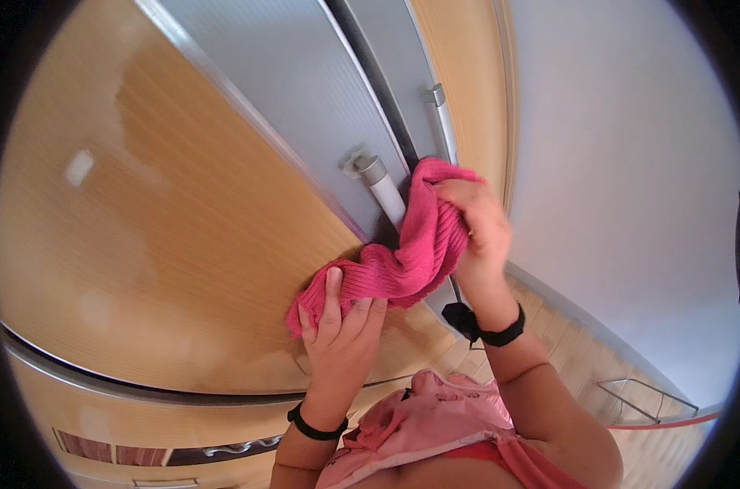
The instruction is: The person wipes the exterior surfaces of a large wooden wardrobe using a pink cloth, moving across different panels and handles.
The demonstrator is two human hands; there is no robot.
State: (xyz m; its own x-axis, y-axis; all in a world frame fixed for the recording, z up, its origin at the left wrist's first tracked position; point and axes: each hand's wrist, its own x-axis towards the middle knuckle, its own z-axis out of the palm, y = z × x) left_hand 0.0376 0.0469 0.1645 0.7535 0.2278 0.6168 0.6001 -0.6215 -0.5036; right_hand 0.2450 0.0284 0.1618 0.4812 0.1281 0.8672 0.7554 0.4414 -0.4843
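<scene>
A bunched pink ribbed cloth (411,257) stretches between my two hands, against the doors. My left hand (341,346) presses its lower left end onto the wood-coloured door panel (199,244), fingers spread across it. Higher up, my right hand (484,224) grips the cloth's other end, with the fingers bent over it. The cloth lies close beside the lower end of a grey bar handle (384,189) on the silver door strip (284,90), and hides part of the dark gap there. A second bar handle (443,126) stands above my right hand.
A pale wall (623,163) rises on the right. Below it, a thin metal frame (643,399) stands over the light wooden floor (566,326). At the lower left is a wood-coloured front (85,391) with a dark curved edge above it. A pale mark (81,168) shows on the door panel.
</scene>
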